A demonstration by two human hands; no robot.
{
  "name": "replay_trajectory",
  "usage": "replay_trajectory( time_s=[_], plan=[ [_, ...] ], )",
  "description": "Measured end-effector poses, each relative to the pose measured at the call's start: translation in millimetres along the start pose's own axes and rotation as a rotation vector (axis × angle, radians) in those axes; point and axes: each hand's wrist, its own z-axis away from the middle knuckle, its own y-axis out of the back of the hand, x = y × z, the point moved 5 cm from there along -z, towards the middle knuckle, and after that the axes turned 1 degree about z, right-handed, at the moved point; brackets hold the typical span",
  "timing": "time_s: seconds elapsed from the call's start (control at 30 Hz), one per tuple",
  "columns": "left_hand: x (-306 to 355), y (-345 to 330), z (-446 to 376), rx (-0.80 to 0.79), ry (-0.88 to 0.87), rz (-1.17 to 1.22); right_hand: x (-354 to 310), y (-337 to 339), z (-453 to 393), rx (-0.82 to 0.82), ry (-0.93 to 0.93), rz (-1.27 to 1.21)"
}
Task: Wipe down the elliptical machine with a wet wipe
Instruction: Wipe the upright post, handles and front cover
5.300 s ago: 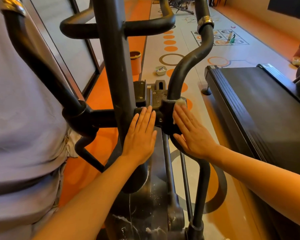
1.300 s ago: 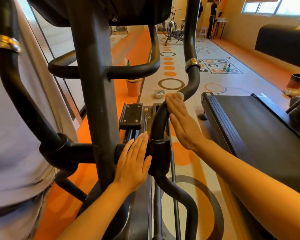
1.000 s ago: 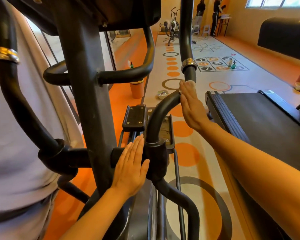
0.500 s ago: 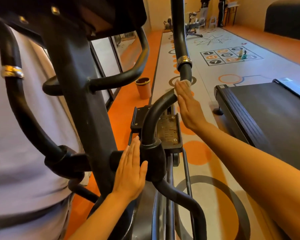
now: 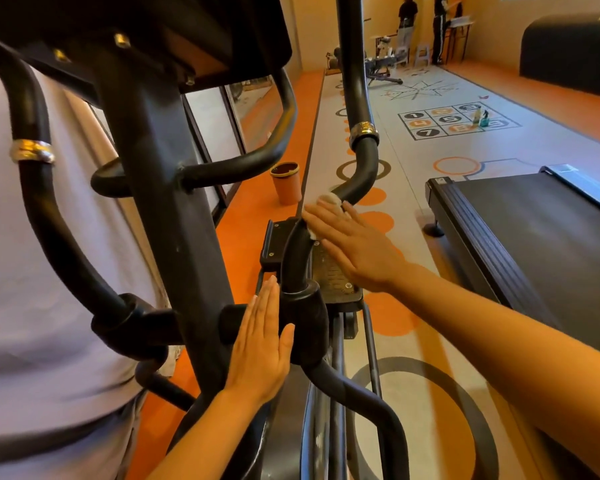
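Note:
The black elliptical machine [image 5: 174,237] fills the left and middle of the head view. Its curved right swing arm [image 5: 361,174] rises from a round pivot joint [image 5: 307,327]. My right hand [image 5: 354,247] lies flat with straight fingers across the lower bend of that arm, pressing a white wet wipe [image 5: 329,199] against it; only a small bunched part of the wipe shows past my fingertips. My left hand [image 5: 262,344] rests flat and straight-fingered against the short axle beside the pivot joint, holding nothing.
A person in a light shirt [image 5: 32,306] stands close at the left. A black treadmill [image 5: 534,244] sits on the right. An orange bin [image 5: 286,183] stands on the floor ahead. Two spray bottles [image 5: 480,117] are on the numbered floor grid. People stand at the far back.
My right hand with the wipe has slid back down the curved swing arm from near the silver ring toward the bend. My left hand stays on the pivot. The camera has tilted up.

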Motion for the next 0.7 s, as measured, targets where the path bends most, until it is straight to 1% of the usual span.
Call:
replay_trajectory(
  time_s=[0.13, 0.2, 0.4, 0.47, 0.53, 0.6, 0.67, 0.7],
  plan=[
    [-2.8, 1.9, -0.7, -0.016, -0.028, -0.018, 38.3, 20.7, -19.7, 0.064, -0.216, 0.016],
    [-4.8, 3.3, -1.3, -0.017, -0.057, -0.039, 37.8, 25.7, -25.8, 0.056, -0.208, 0.02],
    [-8.6, -3.2, -1.0, 0.047, -0.094, -0.085, -10.7, 17.9, -22.2, 0.038, -0.014, 0.101],
    [-8.8, -6.1, -2.7, 0.076, -0.103, -0.123, -31.8, 10.3, -18.6, -0.033, 0.109, 0.142],
    [-8.0, -8.1, -4.3, 0.115, -0.109, -0.161, -50.1, -5.4, -10.5, -0.138, 0.277, 0.201],
    [-6.9, -8.9, -3.5, 0.146, -0.114, -0.178, -55.9, -15.7, -3.7, -0.219, 0.413, 0.276],
    [-8.2, -8.1, -1.5, 0.148, -0.129, -0.179, -52.8, -15.7, -6.5, -0.259, 0.48, 0.336],
    [-9.7, -7.6, -0.9, 0.146, -0.134, -0.178, -50.0, -14.1, -11.5, -0.278, 0.476, 0.351]
  ],
)
